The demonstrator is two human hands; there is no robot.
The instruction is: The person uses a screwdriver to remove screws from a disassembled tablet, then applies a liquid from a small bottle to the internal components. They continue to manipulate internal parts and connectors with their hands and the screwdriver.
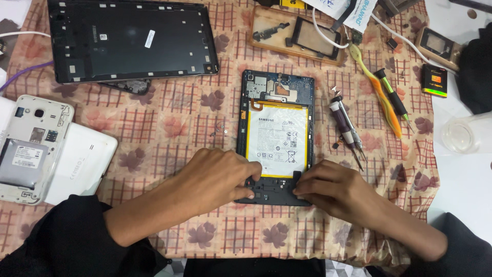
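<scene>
The opened tablet, a flat dark rectangle with a glossy white battery, lies lengthwise away from the person, left hand and right hand fingertips pressed on its near edge.

One opened tablet with one white battery; one large black back cover; two white phones; two hands; three screwdrivers; one small yellow-and-black battery; one clear cup.
</scene>
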